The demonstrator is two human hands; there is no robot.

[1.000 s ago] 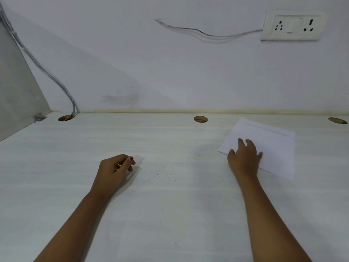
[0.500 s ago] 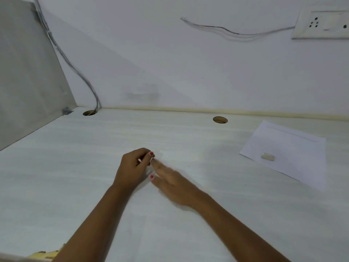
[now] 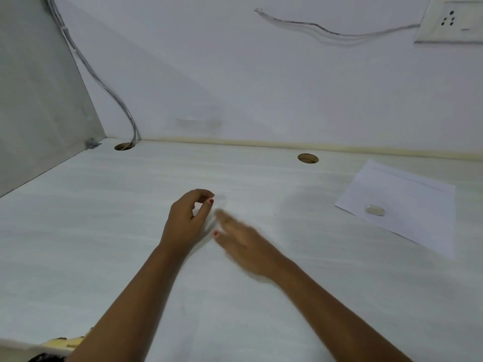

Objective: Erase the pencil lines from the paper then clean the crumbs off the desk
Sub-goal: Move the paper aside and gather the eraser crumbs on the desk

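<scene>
Two hands: left hand [image 3: 187, 220] has its fingers curled, thumb tip by forefinger, nothing seen inside; right hand [image 3: 243, 241] lies flat with straight fingers, blurred, just beside it.
Change: a second ago the right hand lay on the paper; now it is off it.
Eraser [image 3: 375, 210]: small pale rounded lump, bare on the sheet.
Paper [image 3: 418, 194]: thin white sheet, flat, at 3 o'clock, well apart.
Desk [image 3: 104, 231]: pale matt wood grain; round hole [image 3: 308, 158] at 1 o'clock.

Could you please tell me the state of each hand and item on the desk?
left hand: fingers curled, resting on the desk; contents unclear.
right hand: fingers straight, blurred, beside the left hand.
paper: lying flat, unheld.
eraser: resting on the paper, untouched.
</scene>
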